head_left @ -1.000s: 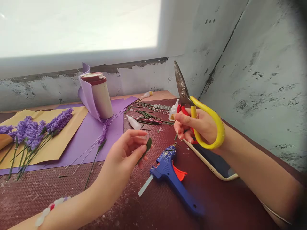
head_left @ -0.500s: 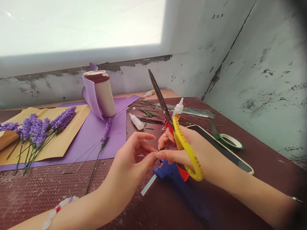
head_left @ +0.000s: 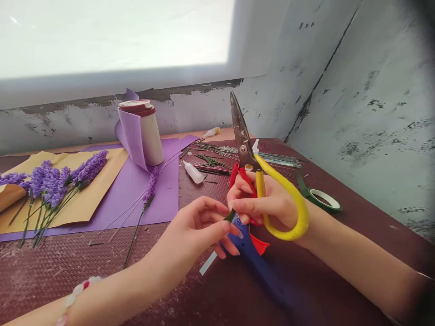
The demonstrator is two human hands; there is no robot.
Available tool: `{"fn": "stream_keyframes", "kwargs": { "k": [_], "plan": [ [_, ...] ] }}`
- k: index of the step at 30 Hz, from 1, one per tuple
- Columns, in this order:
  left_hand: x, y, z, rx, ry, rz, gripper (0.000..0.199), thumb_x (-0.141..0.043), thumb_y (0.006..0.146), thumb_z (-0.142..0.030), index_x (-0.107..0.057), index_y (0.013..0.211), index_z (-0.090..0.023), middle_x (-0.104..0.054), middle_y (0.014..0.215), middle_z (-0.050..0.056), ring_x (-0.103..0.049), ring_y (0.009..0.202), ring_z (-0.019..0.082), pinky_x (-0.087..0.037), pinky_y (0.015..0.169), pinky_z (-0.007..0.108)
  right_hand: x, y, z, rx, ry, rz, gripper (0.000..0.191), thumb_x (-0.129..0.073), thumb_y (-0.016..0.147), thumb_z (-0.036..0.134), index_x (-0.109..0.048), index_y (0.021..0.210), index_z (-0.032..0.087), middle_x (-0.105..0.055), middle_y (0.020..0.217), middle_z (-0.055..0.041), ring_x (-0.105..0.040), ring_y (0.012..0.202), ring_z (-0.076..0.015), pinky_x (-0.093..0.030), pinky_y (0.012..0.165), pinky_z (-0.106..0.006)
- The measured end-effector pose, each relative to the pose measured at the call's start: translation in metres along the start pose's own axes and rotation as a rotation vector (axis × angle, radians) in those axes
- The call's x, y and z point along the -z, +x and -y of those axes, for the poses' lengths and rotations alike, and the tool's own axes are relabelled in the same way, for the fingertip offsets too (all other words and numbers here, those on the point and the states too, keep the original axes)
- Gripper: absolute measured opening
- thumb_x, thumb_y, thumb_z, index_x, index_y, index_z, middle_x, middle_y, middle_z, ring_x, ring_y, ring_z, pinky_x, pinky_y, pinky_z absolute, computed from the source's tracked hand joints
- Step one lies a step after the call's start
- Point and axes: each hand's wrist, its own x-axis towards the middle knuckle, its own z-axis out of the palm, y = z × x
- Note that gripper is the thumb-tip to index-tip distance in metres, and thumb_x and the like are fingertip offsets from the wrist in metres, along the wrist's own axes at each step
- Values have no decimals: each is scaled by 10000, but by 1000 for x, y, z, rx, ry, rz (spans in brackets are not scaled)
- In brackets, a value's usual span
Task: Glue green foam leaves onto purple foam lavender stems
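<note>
My right hand [head_left: 275,199] holds scissors [head_left: 243,136] with one yellow and one red handle, blades together and pointing up. Its thumb and finger also touch one end of a small dark green strip [head_left: 230,215]. The other end sits between the thumb and fingers of my left hand [head_left: 193,231], so both hands meet at the strip. Below them a blue glue gun [head_left: 261,267] with a red trigger lies on the table, its upper part partly hidden by my hands. A purple lavender-like flower [head_left: 150,188] on a green stem lies left of my left hand.
Several purple flowers [head_left: 50,185] rest on brown paper [head_left: 102,181] at the left. Behind stands a lidded cup [head_left: 151,136] on purple paper [head_left: 166,199]. A glue bottle [head_left: 194,173], green wires [head_left: 278,157] and a green tape roll [head_left: 326,200] lie beyond my hands.
My right hand has turned, and the scissors have swung right and more upright, showing their pivot. The green strip shows more between my hands. My left hand has shifted slightly right and down.
</note>
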Motion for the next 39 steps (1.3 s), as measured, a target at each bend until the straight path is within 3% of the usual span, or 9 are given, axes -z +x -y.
{"fn": "stream_keyframes", "kwargs": {
  "k": [4, 9, 17, 21, 25, 28, 30, 35, 39],
  "plan": [
    [6, 3, 2, 87, -189, 86, 119, -629, 791, -143, -549, 879, -136, -613, 739, 8, -594, 570, 88, -456, 521, 197, -2, 0, 3, -33, 80, 36, 398, -780, 667, 298, -392, 687, 213, -591, 656, 53, -489, 390, -54, -274, 359, -194],
    [10, 8, 3, 150, -343, 148, 97, -585, 821, -188, -611, 848, -99, -556, 723, 23, -533, 560, 70, -441, 537, 183, -4, -1, 4, -53, 98, 82, 375, -784, 660, 290, -420, 669, 202, -597, 630, 47, -521, 403, -59, -318, 356, -182],
    [12, 5, 1, 131, -196, 195, 140, -638, 823, -239, -664, 759, -117, -509, 707, 12, -432, 621, 76, -363, 596, 185, -4, -3, 7, -98, 89, 107, 370, -772, 666, 301, -413, 660, 208, -597, 648, 35, -501, 404, -55, -329, 354, -182],
    [13, 3, -1, 156, -113, 139, 149, -733, 731, -282, -678, 721, -145, -527, 712, -2, -419, 639, 83, -341, 608, 188, -4, -4, 6, -118, 54, 129, 378, -770, 653, 348, -418, 659, 209, -585, 613, 40, -435, 374, -48, -293, 330, -182],
    [11, 3, -2, 153, -125, 29, 162, -782, 664, -262, -652, 683, -165, -523, 639, -38, -424, 571, 68, -340, 582, 190, -2, -1, 2, -47, -11, 8, 359, -766, 659, 414, -466, 690, 221, -595, 594, 43, -469, 415, -77, -319, 355, -206],
    [9, 2, -2, 55, -39, -104, 126, -735, 712, -250, -639, 702, -168, -530, 617, -43, -445, 561, 74, -347, 575, 197, 0, -1, 1, -13, -95, -53, 310, -719, 718, 455, -500, 709, 236, -478, 402, 70, -512, 440, -120, -380, 407, -230],
    [7, 2, -2, -27, 61, -181, 111, -698, 738, -240, -626, 703, -163, -540, 605, -44, -457, 560, 78, -356, 571, 200, -2, -3, 3, -52, -128, -75, 305, -719, 716, 446, -503, 714, 232, -436, 365, 90, -437, 352, -92, -357, 372, -228],
    [-1, 0, -1, -108, 230, -208, 183, -624, 772, -271, -526, 654, -171, -507, 569, -57, -441, 509, 83, -364, 504, 209, -7, -7, 6, -136, -136, -198, 356, -818, 577, 318, -540, 776, 218, -655, 759, 22, -380, 289, -7, -272, 267, -187],
    [-1, -1, 2, -121, 374, -203, 209, -567, 815, -325, -490, 675, -190, -449, 539, -71, -398, 490, 85, -328, 471, 206, -8, -5, 2, -147, -143, -219, 364, -826, 570, 259, -558, 814, 220, -630, 763, 27, -412, 306, -11, -320, 268, -179]
  ]
}}
